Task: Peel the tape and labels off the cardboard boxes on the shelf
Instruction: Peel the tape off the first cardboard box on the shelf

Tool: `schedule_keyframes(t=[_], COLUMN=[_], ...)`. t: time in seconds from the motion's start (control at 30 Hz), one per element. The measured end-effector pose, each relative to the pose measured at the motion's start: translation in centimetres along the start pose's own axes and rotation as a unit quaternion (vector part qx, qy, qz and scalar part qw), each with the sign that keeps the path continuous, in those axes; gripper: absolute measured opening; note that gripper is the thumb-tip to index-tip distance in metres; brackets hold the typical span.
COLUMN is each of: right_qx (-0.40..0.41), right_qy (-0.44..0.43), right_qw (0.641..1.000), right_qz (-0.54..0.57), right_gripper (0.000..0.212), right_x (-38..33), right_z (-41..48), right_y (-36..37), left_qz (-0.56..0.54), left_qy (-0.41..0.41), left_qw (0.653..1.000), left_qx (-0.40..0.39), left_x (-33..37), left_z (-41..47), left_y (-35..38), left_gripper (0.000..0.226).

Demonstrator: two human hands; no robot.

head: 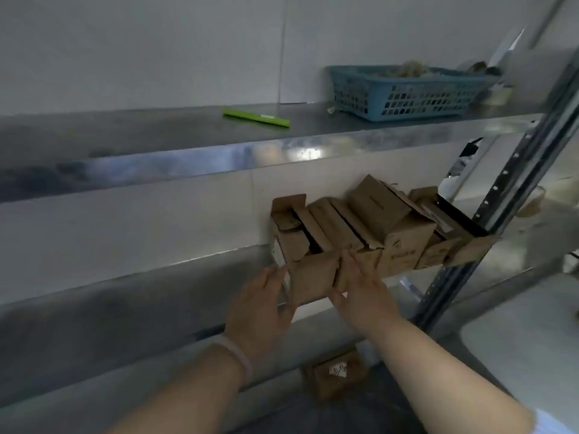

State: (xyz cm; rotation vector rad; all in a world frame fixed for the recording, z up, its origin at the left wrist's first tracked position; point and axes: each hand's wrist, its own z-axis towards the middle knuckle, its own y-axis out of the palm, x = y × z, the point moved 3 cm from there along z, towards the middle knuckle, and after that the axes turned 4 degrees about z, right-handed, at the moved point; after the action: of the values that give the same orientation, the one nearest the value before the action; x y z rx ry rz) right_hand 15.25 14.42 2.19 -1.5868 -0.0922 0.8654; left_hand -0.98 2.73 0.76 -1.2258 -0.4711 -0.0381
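Two hands flank one box (313,278) at the front lip of the middle shelf (131,277), just toward 6 o'clock from the frame's centre. The left hand (261,308) lies flat on the box's 9 o'clock side, fingers straight and close together. The right hand (365,292) presses the 3 o'clock side, fingers straight and pointing to 12, thumb by the lower edge.

The box is matte brown corrugated card, its near face roughly square and tipped, the top edge higher on the right. Its long axis looks to run away toward the wall, though blur leaves that unsure.

Behind it, from 12 round to 3 o'clock, more boxes (391,214) lean together with flaps open and dark gaps between. A white label (277,252) shows on the leftmost, its print unreadable.

Both shelves are smooth grey sheet metal, and glare sits on the top shelf (188,158) edge. On it lie a green stick (256,118) at 12 o'clock and a blue lattice basket (401,98) at 1 o'clock, its contents blurred. A perforated steel post (501,208) cuts off the row at 3 o'clock. At 6 o'clock, between the forearms, a low box (336,375) with a torn white patch is partly hidden.
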Motion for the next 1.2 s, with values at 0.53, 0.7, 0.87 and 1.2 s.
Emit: schedule_keyframes(t=[0.53, 0.7, 0.87, 1.2], right_qx=[0.107, 0.005, -0.142, -0.092], right_qy=[0.024, 0.127, 0.134, -0.049], right_qw=[0.957, 0.924, 0.867, 0.958], right_qz=[0.270, 0.361, 0.459, 0.268], right_gripper=[0.029, 0.049, 0.014, 0.050], right_x=[-1.5, -2.0, -3.9, -6.8], right_z=[5.3, 7.5, 7.2, 5.8], right_y=[2.6, 3.9, 4.6, 7.1], left_qz=[-0.243, -0.270, -0.337, -0.287], left_qy=[-0.141, -0.188, -0.255, -0.259], left_qw=[0.960, 0.944, 0.906, 0.890], left_qx=[0.005, -0.009, 0.010, -0.242], left_x=[-4.3, -5.3, -5.8, -8.8], left_z=[7.4, 7.5, 7.0, 7.7], left_y=[1.7, 1.6, 0.1, -2.9], left_gripper=[0.064, 0.068, 0.053, 0.087])
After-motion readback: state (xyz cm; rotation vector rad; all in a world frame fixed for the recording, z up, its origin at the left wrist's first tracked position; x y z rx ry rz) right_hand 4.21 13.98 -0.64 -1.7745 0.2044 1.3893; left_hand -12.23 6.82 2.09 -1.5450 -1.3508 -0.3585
